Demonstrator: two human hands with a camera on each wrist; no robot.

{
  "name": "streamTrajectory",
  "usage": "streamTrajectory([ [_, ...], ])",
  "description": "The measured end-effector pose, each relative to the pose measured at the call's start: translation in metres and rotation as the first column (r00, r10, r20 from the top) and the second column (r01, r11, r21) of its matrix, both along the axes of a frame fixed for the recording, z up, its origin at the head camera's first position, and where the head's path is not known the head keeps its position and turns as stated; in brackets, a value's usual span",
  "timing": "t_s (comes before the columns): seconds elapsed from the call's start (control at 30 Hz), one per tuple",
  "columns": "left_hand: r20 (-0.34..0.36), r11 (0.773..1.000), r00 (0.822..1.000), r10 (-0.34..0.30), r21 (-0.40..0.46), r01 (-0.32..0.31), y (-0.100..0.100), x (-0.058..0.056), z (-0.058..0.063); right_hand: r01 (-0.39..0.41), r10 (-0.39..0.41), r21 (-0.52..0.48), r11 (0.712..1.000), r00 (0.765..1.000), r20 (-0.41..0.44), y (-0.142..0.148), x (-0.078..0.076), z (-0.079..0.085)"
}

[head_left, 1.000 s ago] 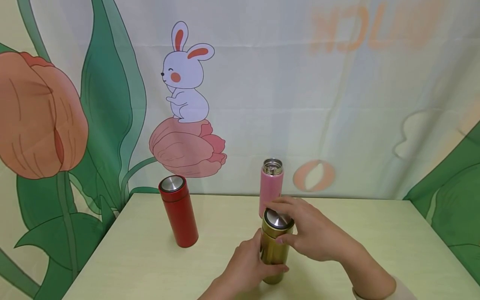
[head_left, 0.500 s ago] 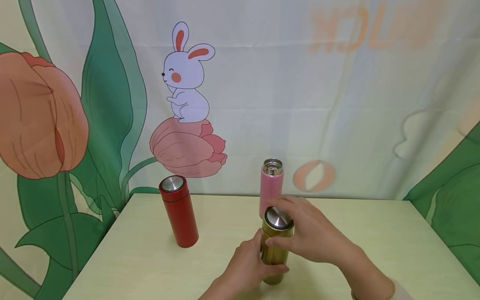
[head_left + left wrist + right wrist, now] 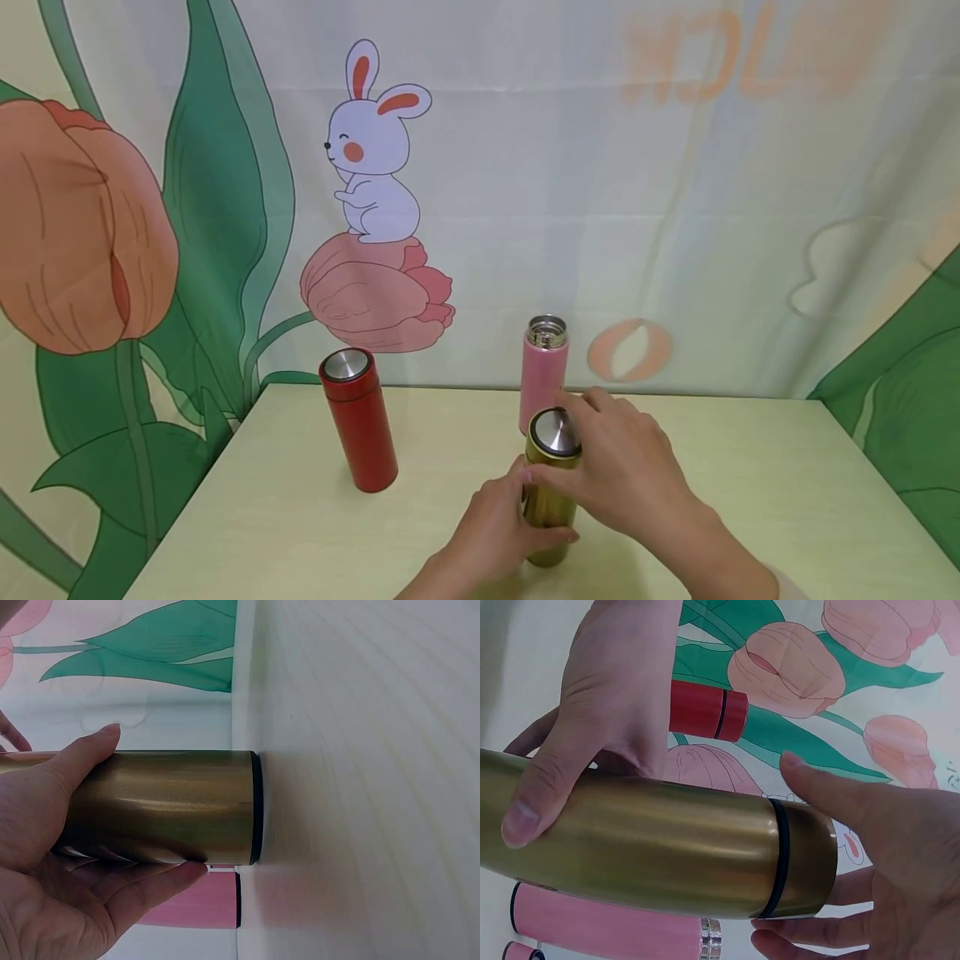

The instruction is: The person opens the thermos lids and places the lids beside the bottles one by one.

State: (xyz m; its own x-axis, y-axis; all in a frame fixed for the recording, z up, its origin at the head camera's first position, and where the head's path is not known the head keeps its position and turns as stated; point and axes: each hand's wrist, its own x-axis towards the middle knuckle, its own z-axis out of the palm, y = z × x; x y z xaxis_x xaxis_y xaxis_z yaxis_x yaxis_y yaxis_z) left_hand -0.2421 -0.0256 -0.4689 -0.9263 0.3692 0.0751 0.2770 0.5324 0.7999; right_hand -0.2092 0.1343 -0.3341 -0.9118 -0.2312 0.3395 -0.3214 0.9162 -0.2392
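Note:
A gold thermos bottle (image 3: 550, 508) stands upright on the table near its front. My left hand (image 3: 491, 525) holds its body, thumb on one side and fingers on the other, as the left wrist view also shows. Around the thermos's lid (image 3: 811, 859), which has a silver top, curls my right hand (image 3: 630, 467); its thumb lies across the front in the head view. A dark ring separates lid from body in the right wrist view. Just behind stands a pink thermos (image 3: 543, 379) without a lid, its steel neck bare and its base partly hidden.
To the left a red thermos (image 3: 365, 442) stands upright with its lid on. A small pink cap (image 3: 521, 951) shows at the corner of the right wrist view. The pale table (image 3: 247, 517) meets a printed cloth (image 3: 480, 167) at its back edge.
My right hand has turned about the gold lid: its thumb has slid left across the front and its wrist has swung lower. The left hand stays on the body.

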Motion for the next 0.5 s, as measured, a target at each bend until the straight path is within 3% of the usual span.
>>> streamTrajectory([
  [0.5,-0.009,1.0,1.0,-0.001,-0.019,0.001,-0.0004,0.0015,0.0021,0.04,-0.038,0.034,0.999,0.998,-0.048,-0.0071,0.0024,-0.0035],
])
